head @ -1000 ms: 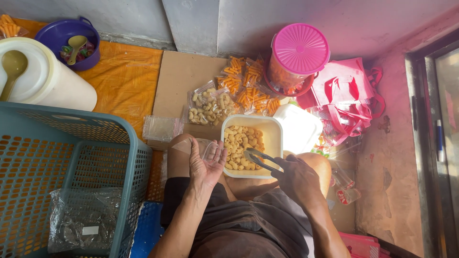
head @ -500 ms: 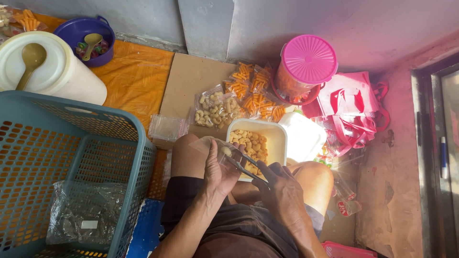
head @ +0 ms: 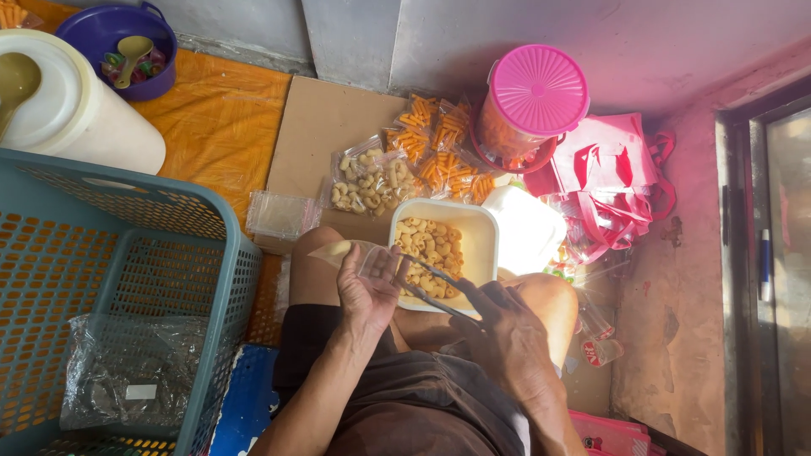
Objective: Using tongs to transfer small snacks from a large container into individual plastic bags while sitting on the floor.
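Right grip (head: pixel 498 325) holds tongs (head: pixel 427 283), withdrawn from bag (head: pixel 363 257); left grip (head: pixel 365 291) holds bag.

Basket (head: pixel 127 253), left of frame: showing teal lattice.
Lid (head: pixel 539 89), upper centre: showing pink, ribbed.
Cloth (head: pixel 221 127), upper left: showing orange.
Bowl (head: pixel 97 29), upper left: showing purple.

Left of the knees: blue mesh basket (head: pixel 127 279) walls off that side, its rim just beside the left hand (head: pixel 365 291).
Ahead: filled snack packets (head: pixel 405 165) crowd the cardboard sheet (head: pixel 317 135) just beyond the white tub (head: pixel 484 245).
Open patch: bare cardboard left of the packets; a stack of empty clear bags (head: pixel 281 214) lies at its near edge.
Right: pink-lidded container (head: pixel 528 105) and pink bags (head: pixel 617 181) block passage there.
Over the tub: tongs (head: pixel 435 287) in the right hand (head: pixel 507 333) cross its near corner.
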